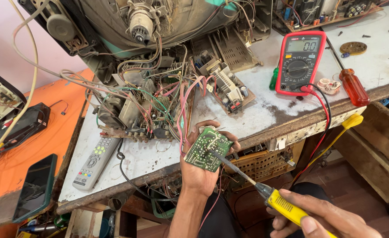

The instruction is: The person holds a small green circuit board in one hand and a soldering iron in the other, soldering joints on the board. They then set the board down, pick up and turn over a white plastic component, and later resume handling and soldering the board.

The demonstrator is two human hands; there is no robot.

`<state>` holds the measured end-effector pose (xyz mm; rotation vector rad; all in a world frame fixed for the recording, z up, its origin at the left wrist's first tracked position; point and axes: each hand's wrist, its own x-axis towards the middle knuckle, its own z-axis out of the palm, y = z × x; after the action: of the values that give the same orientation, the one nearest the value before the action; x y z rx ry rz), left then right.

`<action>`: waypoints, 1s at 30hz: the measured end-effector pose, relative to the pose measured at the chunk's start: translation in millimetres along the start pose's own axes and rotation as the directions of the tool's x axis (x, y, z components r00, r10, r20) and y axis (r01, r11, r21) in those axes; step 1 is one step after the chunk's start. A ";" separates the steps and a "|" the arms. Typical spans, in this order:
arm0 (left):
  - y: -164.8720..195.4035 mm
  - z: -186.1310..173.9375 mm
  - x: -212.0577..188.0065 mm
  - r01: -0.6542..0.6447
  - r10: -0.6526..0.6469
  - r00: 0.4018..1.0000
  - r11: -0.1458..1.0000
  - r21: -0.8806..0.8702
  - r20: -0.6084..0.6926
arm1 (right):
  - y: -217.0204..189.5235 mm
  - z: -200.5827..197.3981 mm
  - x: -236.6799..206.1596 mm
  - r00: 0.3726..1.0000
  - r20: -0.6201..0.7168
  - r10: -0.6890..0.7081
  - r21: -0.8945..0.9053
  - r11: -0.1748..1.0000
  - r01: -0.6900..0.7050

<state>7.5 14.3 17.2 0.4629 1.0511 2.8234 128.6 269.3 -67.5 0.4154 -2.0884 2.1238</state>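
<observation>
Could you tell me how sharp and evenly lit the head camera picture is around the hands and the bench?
Head view: even daylight, soft shadows; the green circuit board in the left hand and the soldering iron are sharp; the right hand at the bottom edge is slightly soft and cropped; the multimeter screen shows mild glare; the edges bow a little.
</observation>
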 end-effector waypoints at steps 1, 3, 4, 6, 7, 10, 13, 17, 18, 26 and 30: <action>0.0 -0.8 0.2 0.000 0.000 1.000 1.000 -0.004 0.003 | 0.3 -0.2 -0.5 1.000 -0.010 -0.004 -0.006 1.000 0.004; 0.2 -2.3 0.4 0.002 -0.001 1.000 1.000 -0.012 0.009 | 1.2 0.1 -1.9 0.999 -0.030 -0.011 -0.018 1.000 0.011; 0.3 -3.0 0.0 0.000 0.000 1.000 1.000 -0.018 0.015 | 1.6 -0.3 -2.1 1.000 -0.019 -0.002 -0.017 1.000 0.001; 0.0 -3.5 -0.7 -0.002 0.003 1.000 1.000 -0.030 0.027 | 2.1 -1.4 -2.5 1.000 -0.004 0.007 -0.015 1.000 -0.007; -0.3 -3.5 -0.5 -0.002 0.002 1.000 1.000 -0.024 0.022 | 2.2 -1.9 -2.5 1.000 0.001 0.006 -0.014 1.000 -0.006; -1.3 -2.5 -0.3 -0.011 0.011 1.000 1.000 0.007 -0.007 | 2.5 -1.7 -2.5 1.000 0.008 -0.009 -0.006 1.000 0.009; -2.4 -0.7 -0.7 -0.033 0.035 0.999 0.999 0.040 -0.040 | 2.4 -1.3 -1.8 1.000 0.015 -0.011 -0.001 1.000 0.011; -3.6 1.8 -1.3 -0.037 0.038 0.999 0.999 0.019 -0.027 | 2.6 -2.7 -2.0 1.000 0.026 -0.013 -0.006 1.000 0.013; -3.6 2.1 -1.4 -0.035 0.035 0.999 0.999 0.013 -0.021 | 3.0 -3.2 -2.2 0.999 0.039 -0.002 -0.008 1.000 0.002; -3.9 1.9 -1.2 -0.022 0.022 0.999 1.000 0.016 -0.042 | 8.0 -9.5 -8.8 0.996 -0.038 0.079 -0.041 0.996 -0.080; -4.7 1.2 -1.4 -0.032 0.033 0.999 0.999 0.029 -0.033 | 10.0 -12.9 -9.9 0.993 -0.046 0.111 -0.066 0.991 -0.114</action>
<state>9.1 18.3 14.7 0.4408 1.1013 2.8573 133.9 282.7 -80.0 0.2482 -2.2021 2.0928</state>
